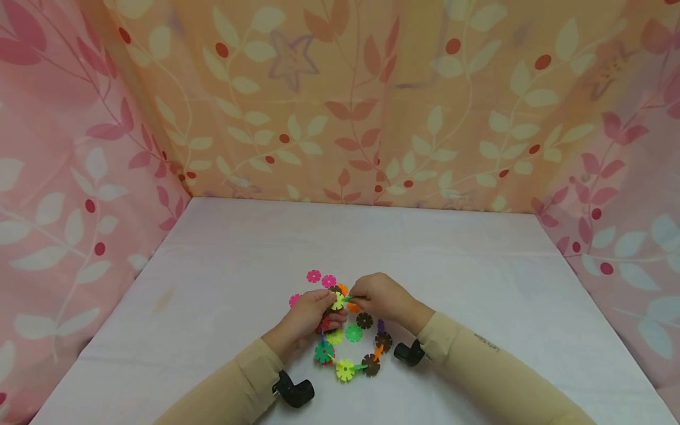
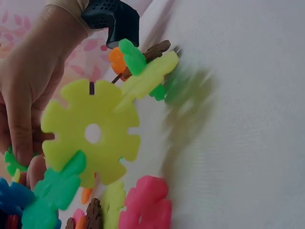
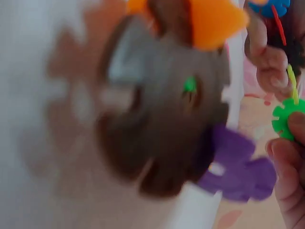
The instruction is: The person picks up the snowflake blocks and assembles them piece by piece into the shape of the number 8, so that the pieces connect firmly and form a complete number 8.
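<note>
Three patterned fabric walls box this setup in: one orange back wall [image 1: 366, 100] with pale leaves and red dots, plus two pink side walls, left [image 1: 69, 177] and right [image 1: 627, 195]. Under it all is one white tabletop [image 1: 255, 248], with a faint tan smudge [image 1: 163, 300] on the left side.

Two bare hands are at work near the middle, coming out of two tan sleeves, with two black wrist cameras. Left hand [image 1: 307, 311] has a yellow-green disc [image 1: 337, 302] clamped by its thumb, and right hand [image 1: 385, 296] is pinching a green disc [image 3: 286, 119] right next to it, joined to a yellow piece [image 3: 293, 83].

Those belong to a loop of slotted flower discs hanging toward the wearer. Going round its near part I count two brown discs [image 1: 370, 365] with one orange disc [image 1: 378, 353] between them, one purple disc [image 1: 381, 326], one lower yellow-green disc [image 1: 345, 370] and one teal disc [image 1: 324, 352]. Three pink discs [image 1: 314, 275] lie beyond the left hand. Can't give a full total, since fingers cover some.
</note>
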`<move>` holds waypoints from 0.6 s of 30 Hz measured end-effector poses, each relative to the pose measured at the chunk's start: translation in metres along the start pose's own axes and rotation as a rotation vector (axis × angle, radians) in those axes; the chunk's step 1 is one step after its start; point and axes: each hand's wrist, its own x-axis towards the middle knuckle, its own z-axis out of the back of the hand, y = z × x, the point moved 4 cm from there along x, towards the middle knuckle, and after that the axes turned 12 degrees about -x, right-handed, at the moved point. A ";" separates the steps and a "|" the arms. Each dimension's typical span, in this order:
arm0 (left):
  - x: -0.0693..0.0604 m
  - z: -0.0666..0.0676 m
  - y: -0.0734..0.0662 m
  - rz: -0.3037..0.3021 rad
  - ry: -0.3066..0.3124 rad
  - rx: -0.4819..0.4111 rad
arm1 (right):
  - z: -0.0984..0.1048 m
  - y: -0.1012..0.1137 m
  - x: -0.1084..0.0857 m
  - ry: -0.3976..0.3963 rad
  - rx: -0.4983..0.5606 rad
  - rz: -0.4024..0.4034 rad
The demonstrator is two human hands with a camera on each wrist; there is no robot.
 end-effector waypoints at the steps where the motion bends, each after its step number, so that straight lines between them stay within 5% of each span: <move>1: 0.000 -0.001 0.000 -0.005 -0.012 0.006 | 0.001 0.002 0.000 -0.013 -0.025 0.017; 7: 0.002 -0.001 0.003 -0.019 -0.081 0.061 | -0.001 0.010 0.001 -0.048 -0.088 0.074; 13: 0.002 0.004 0.003 -0.040 -0.035 0.074 | -0.002 0.013 0.005 -0.032 -0.126 0.104; 18: -0.001 0.014 -0.001 -0.032 -0.028 0.103 | 0.000 0.011 0.019 0.122 -0.027 0.092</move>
